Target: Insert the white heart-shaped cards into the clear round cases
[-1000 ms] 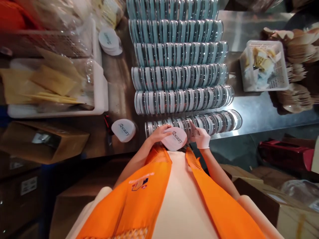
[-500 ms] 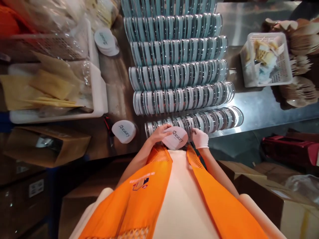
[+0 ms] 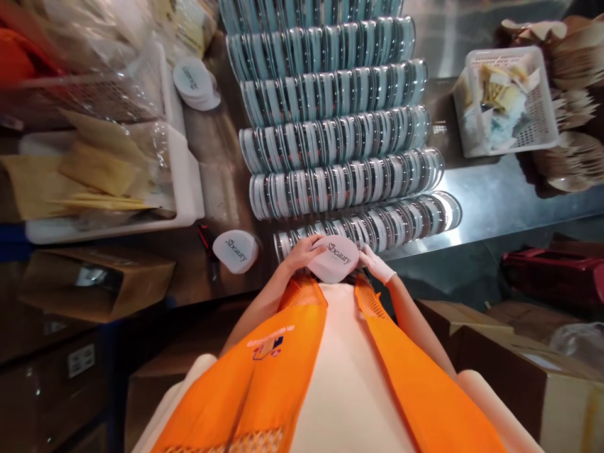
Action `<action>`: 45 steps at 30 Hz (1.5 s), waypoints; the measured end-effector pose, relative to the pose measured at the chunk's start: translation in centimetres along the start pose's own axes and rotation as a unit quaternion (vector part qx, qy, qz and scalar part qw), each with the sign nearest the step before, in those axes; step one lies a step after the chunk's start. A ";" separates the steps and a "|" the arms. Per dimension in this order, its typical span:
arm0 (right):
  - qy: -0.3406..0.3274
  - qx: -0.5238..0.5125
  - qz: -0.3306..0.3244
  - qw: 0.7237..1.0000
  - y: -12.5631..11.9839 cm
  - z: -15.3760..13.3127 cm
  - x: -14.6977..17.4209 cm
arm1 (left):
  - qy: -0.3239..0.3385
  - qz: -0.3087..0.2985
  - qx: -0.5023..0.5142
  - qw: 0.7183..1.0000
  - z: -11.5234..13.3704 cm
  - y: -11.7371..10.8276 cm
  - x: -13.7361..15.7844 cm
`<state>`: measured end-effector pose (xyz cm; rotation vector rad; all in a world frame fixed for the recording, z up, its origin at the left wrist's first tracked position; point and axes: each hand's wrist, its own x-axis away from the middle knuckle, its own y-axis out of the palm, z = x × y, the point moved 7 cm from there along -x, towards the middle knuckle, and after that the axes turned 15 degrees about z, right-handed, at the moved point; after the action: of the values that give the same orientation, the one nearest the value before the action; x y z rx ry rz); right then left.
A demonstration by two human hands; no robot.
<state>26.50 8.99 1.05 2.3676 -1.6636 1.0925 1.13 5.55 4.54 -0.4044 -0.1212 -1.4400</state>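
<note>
My left hand (image 3: 302,253), bare, is wrapped round the left side of a white rounded card (image 3: 334,259) printed "Sbeauty", held just in front of my chest. It looks like the top of a stack, though its thickness is hard to see. My right hand (image 3: 377,264) wears a white glove, and its fingertips pinch at the card's right edge. Just beyond both hands lies the nearest row of clear round containers (image 3: 396,221), standing on edge with white between them. Left of my hands, a stack of the same printed cards (image 3: 234,251) rests on the metal table (image 3: 221,170).
More container rows (image 3: 335,138) run back across the table. Another card stack (image 3: 193,82) lies far left beside white crates (image 3: 189,189) with paper packets. A red-and-black tool (image 3: 206,239) lies near the cards. Right stands a white basket (image 3: 542,107). Cardboard boxes (image 3: 504,371) flank me.
My right hand has moved slightly from the container row to the card's right edge. My left hand still holds the card. The view has shifted slightly.
</note>
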 end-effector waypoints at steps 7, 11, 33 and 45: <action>0.037 0.164 0.055 0.984 -0.6 -3.9 1.6 | 0.008 0.024 -0.005 1.000 0.1 0.1 0.0; -0.047 0.358 0.207 0.909 -3.2 -8.9 4.6 | -0.014 0.047 0.025 0.998 0.2 -0.3 0.1; -0.220 0.363 0.243 0.872 -5.0 -12.5 8.7 | -0.061 0.111 0.076 0.989 -1.6 -6.3 3.2; -0.197 0.468 0.166 0.845 -2.1 -13.7 6.2 | -0.028 0.104 0.031 0.994 -1.8 -5.2 2.9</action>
<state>22.28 10.61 15.52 3.0960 -2.0408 1.9591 -3.85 1.79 4.86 -0.3946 -0.1645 -1.2174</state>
